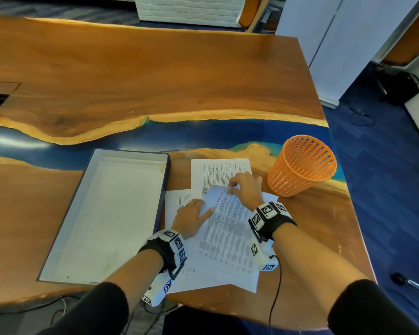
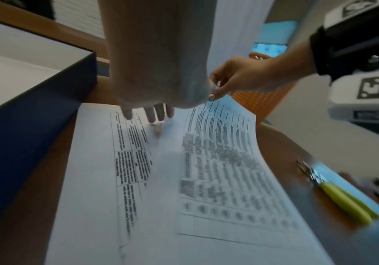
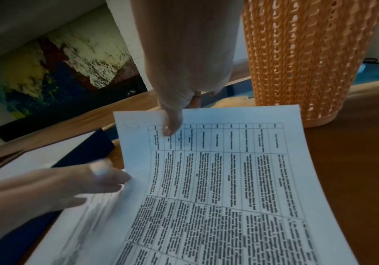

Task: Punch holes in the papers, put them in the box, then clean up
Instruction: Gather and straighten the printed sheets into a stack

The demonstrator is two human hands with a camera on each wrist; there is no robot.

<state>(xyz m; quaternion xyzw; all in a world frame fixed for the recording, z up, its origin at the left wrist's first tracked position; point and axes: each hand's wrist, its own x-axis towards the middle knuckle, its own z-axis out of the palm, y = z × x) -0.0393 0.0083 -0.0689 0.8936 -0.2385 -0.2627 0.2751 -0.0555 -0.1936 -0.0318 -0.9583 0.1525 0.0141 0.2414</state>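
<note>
While our right hand [image 1: 246,189] pinches the top sheet [image 1: 230,235] at its far corner, our left hand [image 1: 191,217], fingers straight, presses the lower sheet [image 1: 177,201] beside it; the top sheet's long axis runs back toward us.

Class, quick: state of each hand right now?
Left hand: open, fingers flat on the lower paper.
Right hand: pinching the top sheet at its far edge.

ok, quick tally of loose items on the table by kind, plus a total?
Printed sheets: 3, the lifted sheet, one under the left hand, one farther back
Box: 1
Orange basket: 1
Yellow-handled punch: 1
Total: 6
</note>
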